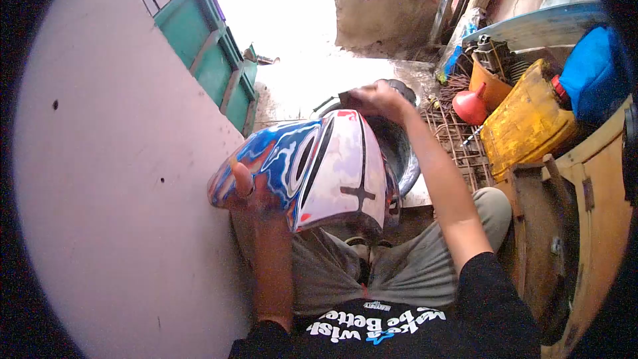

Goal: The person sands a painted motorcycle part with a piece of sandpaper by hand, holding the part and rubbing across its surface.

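Observation:
A curved painted shell (345, 159), white on one side with blue, red and silver swirls on the other, rests over my lap. It looks like a motorcycle body panel or helmet; which one I cannot tell. My left hand (251, 189) grips its left side, thumb up, with the other fingers hidden. Beyond the shell's far end, my right hand (382, 100) is closed on a small dark flat piece (351, 98), perhaps sandpaper. Behind the shell and under my right forearm stands a dark round basin (407, 169), partly covered.
A pale wall panel (119, 179) fills the left, with a green board (212, 53) beyond it. On the right are a metal grid (462, 143), a red funnel (470, 104), a yellow jerrycan (528, 126) and wooden furniture (598, 206). A low concrete wall (385, 16) stands ahead.

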A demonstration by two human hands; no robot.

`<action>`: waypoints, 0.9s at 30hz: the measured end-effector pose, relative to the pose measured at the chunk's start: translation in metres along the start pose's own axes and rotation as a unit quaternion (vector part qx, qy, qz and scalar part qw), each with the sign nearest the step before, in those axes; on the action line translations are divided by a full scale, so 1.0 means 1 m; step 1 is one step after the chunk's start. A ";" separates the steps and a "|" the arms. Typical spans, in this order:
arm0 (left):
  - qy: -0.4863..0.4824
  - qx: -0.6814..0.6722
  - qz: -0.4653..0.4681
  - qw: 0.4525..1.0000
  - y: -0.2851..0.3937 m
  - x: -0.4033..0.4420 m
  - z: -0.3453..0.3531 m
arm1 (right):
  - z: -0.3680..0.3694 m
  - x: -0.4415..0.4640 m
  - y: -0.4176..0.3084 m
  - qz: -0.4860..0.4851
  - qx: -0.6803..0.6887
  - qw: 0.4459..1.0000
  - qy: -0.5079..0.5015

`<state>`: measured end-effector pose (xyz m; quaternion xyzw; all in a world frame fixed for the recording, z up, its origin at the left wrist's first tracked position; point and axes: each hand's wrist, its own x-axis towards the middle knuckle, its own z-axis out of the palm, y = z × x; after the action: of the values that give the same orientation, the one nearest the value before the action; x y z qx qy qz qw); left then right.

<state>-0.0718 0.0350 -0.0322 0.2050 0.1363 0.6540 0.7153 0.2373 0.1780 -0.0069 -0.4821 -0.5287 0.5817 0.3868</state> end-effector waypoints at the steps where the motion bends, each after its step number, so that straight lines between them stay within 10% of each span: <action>1: -0.004 -0.003 -0.003 1.000 -0.002 0.000 0.003 | 0.011 -0.008 -0.039 -0.026 -0.051 0.998 0.027; 8: -0.061 -0.026 -0.014 0.998 -0.010 0.019 0.021 | 0.140 -0.105 -0.066 -0.551 -0.358 0.753 -0.037; 11: -0.085 -0.035 -0.021 0.996 -0.010 0.020 0.024 | 0.100 -0.088 -0.039 -0.470 -0.384 0.795 -0.008; 13: -0.109 -0.036 -0.026 0.993 -0.009 0.027 0.028 | 0.054 -0.069 -0.012 -0.261 -0.296 0.916 0.072; 18: -0.128 0.080 0.059 0.987 -0.011 0.066 0.047 | -0.046 0.008 0.119 -0.088 -0.100 0.978 0.160; 20: -0.241 0.000 0.008 0.971 -0.012 0.082 0.057 | -0.041 -0.014 0.109 -0.067 0.071 0.991 0.095; 24: -0.134 0.155 0.124 0.971 -0.031 0.097 0.080 | -0.036 -0.039 0.085 -0.032 0.191 0.978 0.081; 27: -0.333 -0.054 -0.097 0.936 -0.033 0.118 0.086 | -0.040 -0.034 0.101 -0.042 0.231 0.969 0.069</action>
<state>0.0098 0.1402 0.0359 0.3581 -0.1256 0.4819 0.7898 0.2902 0.1405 -0.1002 -0.3957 -0.3716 0.6365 0.5479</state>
